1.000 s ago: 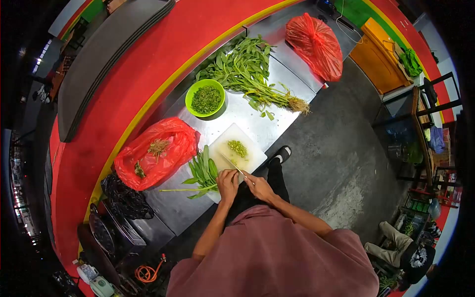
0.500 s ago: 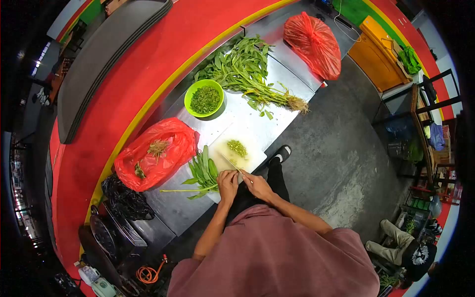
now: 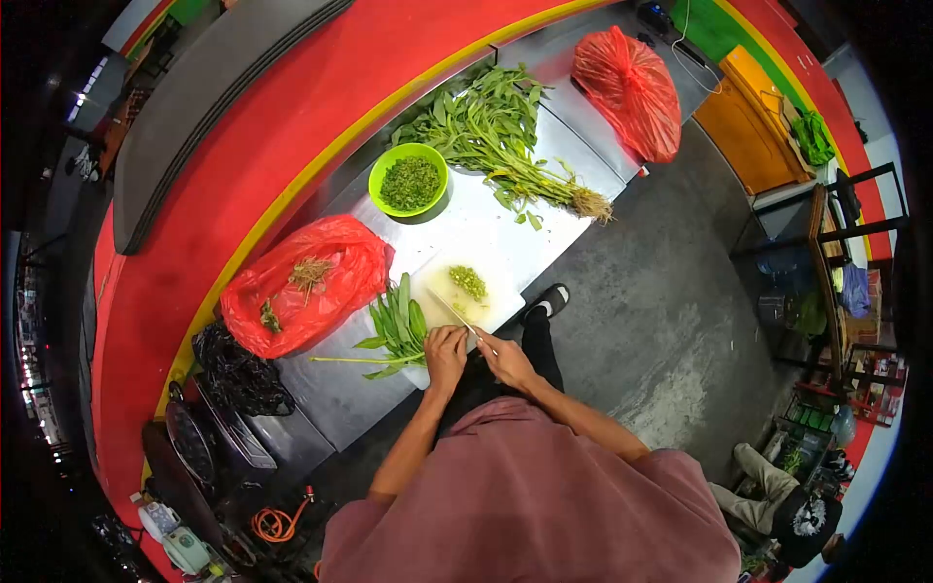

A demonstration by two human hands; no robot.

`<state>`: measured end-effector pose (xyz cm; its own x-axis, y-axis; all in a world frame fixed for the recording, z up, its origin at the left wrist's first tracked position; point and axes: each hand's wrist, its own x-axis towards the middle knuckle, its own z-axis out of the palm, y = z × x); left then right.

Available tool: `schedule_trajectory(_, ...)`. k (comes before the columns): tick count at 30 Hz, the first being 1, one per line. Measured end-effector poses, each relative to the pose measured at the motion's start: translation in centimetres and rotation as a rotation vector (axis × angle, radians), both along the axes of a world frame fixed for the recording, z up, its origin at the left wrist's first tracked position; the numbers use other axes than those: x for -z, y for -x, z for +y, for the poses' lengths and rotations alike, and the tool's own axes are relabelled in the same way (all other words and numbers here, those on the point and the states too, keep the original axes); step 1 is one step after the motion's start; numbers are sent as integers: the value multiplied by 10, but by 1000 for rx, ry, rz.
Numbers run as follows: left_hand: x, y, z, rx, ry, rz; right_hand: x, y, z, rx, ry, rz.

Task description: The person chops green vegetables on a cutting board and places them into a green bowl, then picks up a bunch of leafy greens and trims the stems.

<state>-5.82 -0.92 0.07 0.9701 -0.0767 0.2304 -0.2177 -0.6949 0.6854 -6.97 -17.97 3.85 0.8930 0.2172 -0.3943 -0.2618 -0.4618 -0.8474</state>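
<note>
My right hand (image 3: pixel 503 361) is closed round the handle of a knife (image 3: pixel 451 309), its blade slanting up and left over a white cutting board (image 3: pixel 503 309). Beside it, my left hand (image 3: pixel 447 356) has its fingers curled down on the near part of the board, gripping leafy greens (image 3: pixel 400 328) whose leaves stick out to the left. The stems under the fingers are hidden. Finely chopped greens (image 3: pixel 468 283) lie in a small heap beyond the blade, with loose bits nearer the knife.
A green bowl (image 3: pixel 377 185) of chopped greens stands farther back. Beyond it lies a large rooted bunch of greens (image 3: pixel 486 126). An open red plastic bag (image 3: pixel 340 253) with roots is at left, a tied red bag (image 3: pixel 632 92) at back right. Someone's legs (image 3: pixel 768 486) show at lower right.
The camera view has shifted slightly. Both hands stay at the same spot on the board, and the knife blade shows a little more clearly beside the left fingers.
</note>
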Motion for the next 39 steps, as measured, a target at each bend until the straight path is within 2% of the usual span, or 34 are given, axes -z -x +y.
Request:
schedule_trajectory(4,1,0,1,14,3,-11,2,0,-2,-15,45,-7)
schedule_trajectory(9,-9,3,-4,-26,-14,-8,34,-4,4,-19,34,-240)
schedule_trajectory(10,-6,3,-4,-26,-14,-11,20,-7,3,-18,34,-244)
schedule_trajectory(12,-2,3,-2,-9,20,-25,-6,-8,0,-46,77,27)
schedule_trajectory(19,3,2,0,7,-6,-57,10,2,-5,-45,88,-25)
schedule_trajectory(22,-1,5,-2,1,-20,-23,16,1,-2,-22,55,-163)
schedule_trajectory(27,-2,7,-2,3,-34,10,4,-4,-3,-59,84,6)
schedule_trajectory(32,6,5,-3,-4,-32,-27,3,4,-9,-62,69,37)
schedule_trajectory(37,-3,9,-5,-29,-24,24,24,-1,1,-20,20,-207)
schedule_trajectory(39,-4,9,-4,-28,-46,46,25,-6,2,-58,82,-155)
